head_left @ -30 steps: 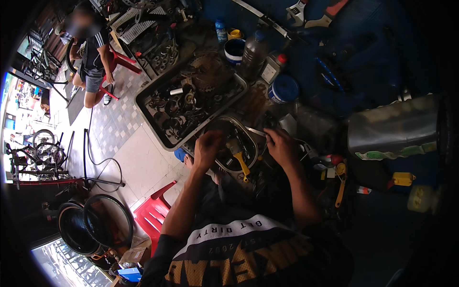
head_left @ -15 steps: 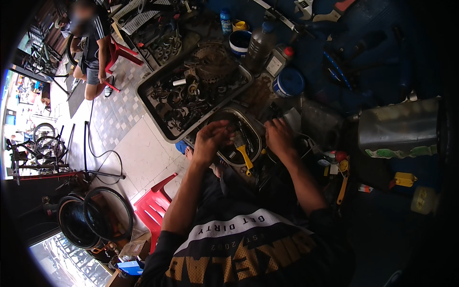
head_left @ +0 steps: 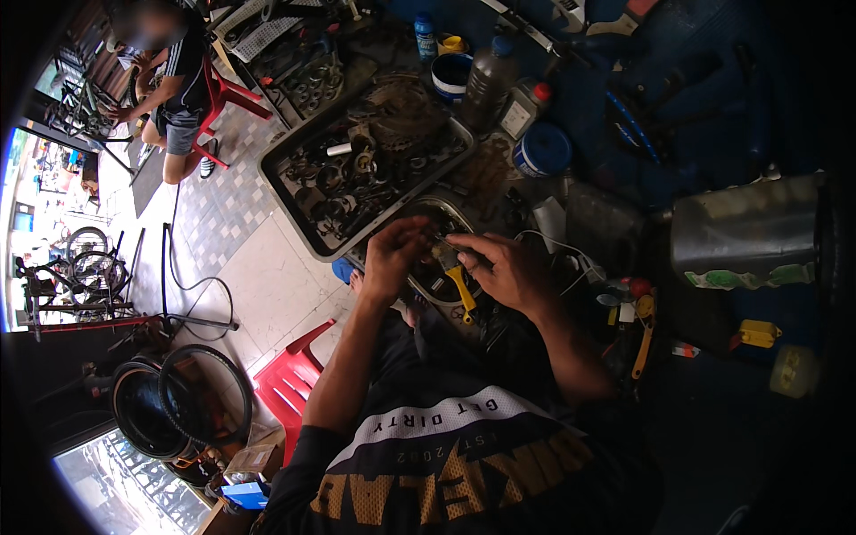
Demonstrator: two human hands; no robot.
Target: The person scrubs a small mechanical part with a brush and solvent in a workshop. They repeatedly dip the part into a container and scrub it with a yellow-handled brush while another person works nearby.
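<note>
My left hand (head_left: pixel 397 256) is closed over the oval metal basin (head_left: pixel 465 210), thumb and fingers curled together. Close on its right, my right hand (head_left: pixel 501 270) pinches with thumb and forefinger, its fingertips almost meeting the left ones. Whatever small thing lies between the fingertips is too dark and small to name. Below them, a brush with a yellow handle (head_left: pixel 462 292) rests in the basin, its handle pointing toward me. Dark contents of the basin are partly hidden by both hands.
A large tray (head_left: pixel 334 256) of greasy bicycle parts lies beyond the basin. Behind stand a dark bottle (head_left: pixel 490 80), a red-capped container (head_left: pixel 522 111) and a blue-lidded tub (head_left: pixel 542 150). A red chair (head_left: pixel 290 383) is at left; another person (head_left: pixel 169 89) sits farther off.
My right hand has moved left over the basin, close to the left hand. The left hand has shifted slightly. The person far left has reached an arm toward a bicycle.
</note>
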